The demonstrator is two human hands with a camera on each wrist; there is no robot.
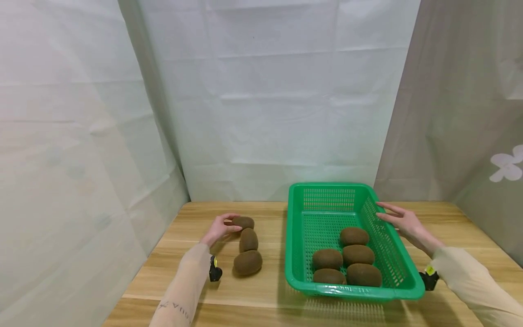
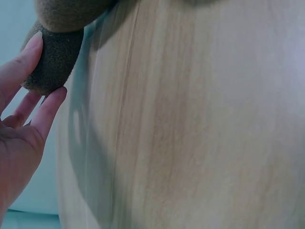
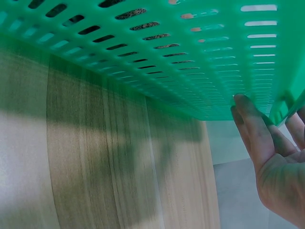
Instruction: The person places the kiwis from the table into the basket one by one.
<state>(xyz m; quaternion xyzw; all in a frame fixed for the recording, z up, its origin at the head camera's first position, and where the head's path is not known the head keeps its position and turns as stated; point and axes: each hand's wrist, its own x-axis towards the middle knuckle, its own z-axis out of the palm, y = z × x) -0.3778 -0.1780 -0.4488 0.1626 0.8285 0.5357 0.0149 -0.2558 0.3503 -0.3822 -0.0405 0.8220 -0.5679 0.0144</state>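
Note:
At the far left of the table, my left hand (image 1: pixel 220 228) pinches a brown kiwi (image 1: pixel 244 222) between thumb and fingers. The left wrist view shows the thumb on one side of this kiwi (image 2: pixel 56 59) and fingertips on the other. Nearer to me, two more kiwis lie in a row: an upright one (image 1: pixel 248 240) and one lying sideways (image 1: pixel 248 262). My right hand (image 1: pixel 404 222) holds the right rim of a green plastic basket (image 1: pixel 291 236), with fingers on both sides of the rim. Several kiwis (image 1: pixel 358 255) lie inside, toward its near right part.
The wooden table (image 1: pixel 265 309) bears everything. Pale cloth (image 1: pixel 286 113) hangs behind it and along the left side, and a grey-brown curtain (image 1: pixel 457 113) is at the right. The basket's perforated side wall (image 3: pixel 157 45) stands above the tabletop beside my right hand.

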